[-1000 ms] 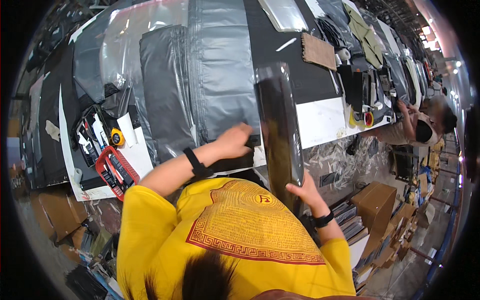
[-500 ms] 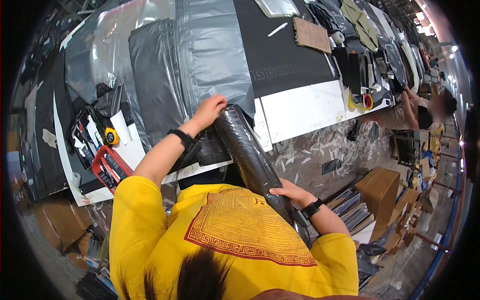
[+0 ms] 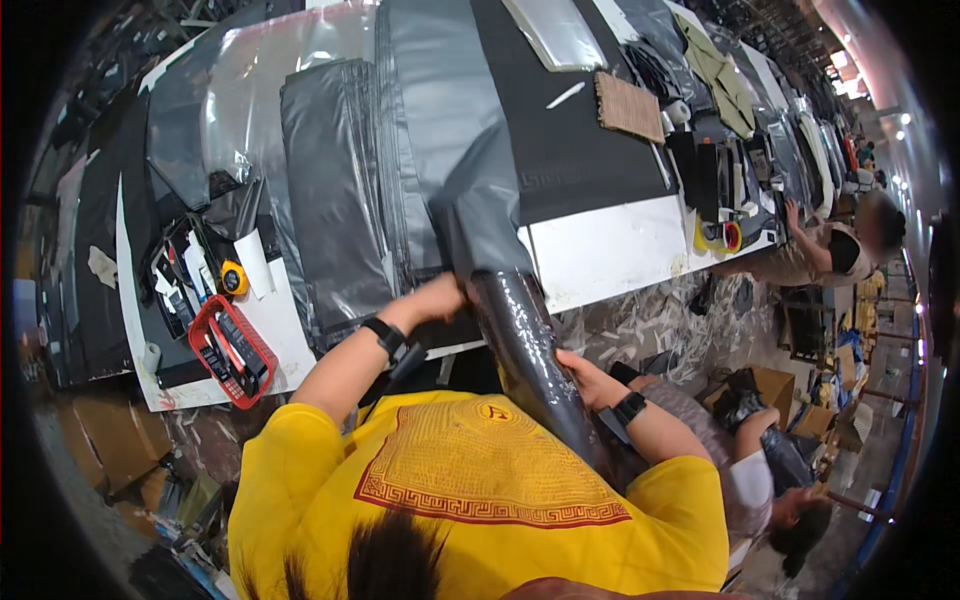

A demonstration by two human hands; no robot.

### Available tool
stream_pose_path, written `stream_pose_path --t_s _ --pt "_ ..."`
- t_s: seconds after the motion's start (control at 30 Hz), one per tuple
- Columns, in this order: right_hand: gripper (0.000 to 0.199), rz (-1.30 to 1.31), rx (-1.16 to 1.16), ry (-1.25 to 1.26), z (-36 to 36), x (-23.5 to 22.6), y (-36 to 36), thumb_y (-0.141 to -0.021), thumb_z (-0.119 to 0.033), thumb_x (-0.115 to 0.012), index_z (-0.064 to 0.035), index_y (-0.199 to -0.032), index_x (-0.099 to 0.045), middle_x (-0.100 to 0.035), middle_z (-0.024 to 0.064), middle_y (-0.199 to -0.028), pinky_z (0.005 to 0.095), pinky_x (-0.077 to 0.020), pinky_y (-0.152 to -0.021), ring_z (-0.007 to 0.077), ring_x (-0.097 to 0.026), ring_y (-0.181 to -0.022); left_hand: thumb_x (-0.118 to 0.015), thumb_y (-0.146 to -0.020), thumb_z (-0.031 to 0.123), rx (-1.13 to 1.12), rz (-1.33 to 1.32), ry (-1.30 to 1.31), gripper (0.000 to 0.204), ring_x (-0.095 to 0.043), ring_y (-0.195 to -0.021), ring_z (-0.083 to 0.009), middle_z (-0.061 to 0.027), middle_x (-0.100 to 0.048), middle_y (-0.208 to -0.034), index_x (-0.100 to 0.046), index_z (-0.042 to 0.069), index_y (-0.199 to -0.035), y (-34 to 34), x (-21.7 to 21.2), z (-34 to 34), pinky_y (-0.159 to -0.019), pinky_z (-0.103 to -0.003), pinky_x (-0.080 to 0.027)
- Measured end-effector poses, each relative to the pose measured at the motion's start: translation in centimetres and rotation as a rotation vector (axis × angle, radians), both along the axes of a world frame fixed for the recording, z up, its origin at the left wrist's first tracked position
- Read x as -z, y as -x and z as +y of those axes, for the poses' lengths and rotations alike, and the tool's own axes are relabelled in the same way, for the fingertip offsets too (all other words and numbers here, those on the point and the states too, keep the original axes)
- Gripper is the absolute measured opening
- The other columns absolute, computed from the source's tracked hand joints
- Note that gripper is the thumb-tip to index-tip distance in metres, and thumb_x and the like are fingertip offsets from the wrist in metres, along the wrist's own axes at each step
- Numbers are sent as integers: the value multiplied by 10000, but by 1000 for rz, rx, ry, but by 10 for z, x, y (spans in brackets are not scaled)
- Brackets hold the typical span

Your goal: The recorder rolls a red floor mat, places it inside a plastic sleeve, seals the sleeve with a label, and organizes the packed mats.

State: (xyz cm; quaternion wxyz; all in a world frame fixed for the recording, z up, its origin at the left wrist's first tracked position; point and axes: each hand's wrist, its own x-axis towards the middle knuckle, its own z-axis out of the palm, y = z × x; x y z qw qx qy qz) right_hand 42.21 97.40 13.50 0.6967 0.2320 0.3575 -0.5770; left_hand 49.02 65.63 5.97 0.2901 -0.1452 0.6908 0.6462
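Observation:
A long roll wrapped in glossy black plastic slants from the table edge down against my body. Its far end is hidden inside a grey plastic bag, which bulges over it on the table. My left hand, a little blurred, is closed at the bag's near edge, on the left side of the roll. Lower down, my right hand grips the roll's right side, thumb on top and the other fingers largely hidden.
Stacked dark plastic bags lie left of the grey one. A red basket of tools and a yellow tape measure sit at the left. One co-worker bends close at my right; another stands farther along the table.
The roll's far end has gone into the grey bag, which was lying flat. My left hand has moved from the roll's end to the bag's edge. A co-worker has appeared at right.

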Motion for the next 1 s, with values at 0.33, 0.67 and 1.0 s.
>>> stream_pose_path --t_s 0.33,0.67,1.0 --pt "416 776 51 52 -219 93 112 -1006 -334 -388 -56 -1296 -496 -621 130 -1118 399 -520 -835 217 -619 -987 -410 -841 -55 -407 -54 91 263 -659 -526 -271 -197 -673 -695 -671 -90 -851 42 26 -53 -444 -374 -521" --pt "224 1759 -1191 524 -88 83 -8 -805 -63 -511 -8 -959 -664 -654 242 -798 490 -509 -695 408 -650 -781 -556 -784 90 424 404 734 216 -668 -833 -378 -205 -690 -883 -706 42 -932 -140 5 3 -712 -477 -525" --pt "173 1830 -1252 393 -156 54 48 -736 -164 -649 -6 -788 -696 -665 232 -811 484 -507 -667 410 -649 -760 -605 -748 154 333 347 954 169 -664 -781 -404 -223 -674 -815 -709 23 -771 -85 -4 -38 -693 -489 -523"
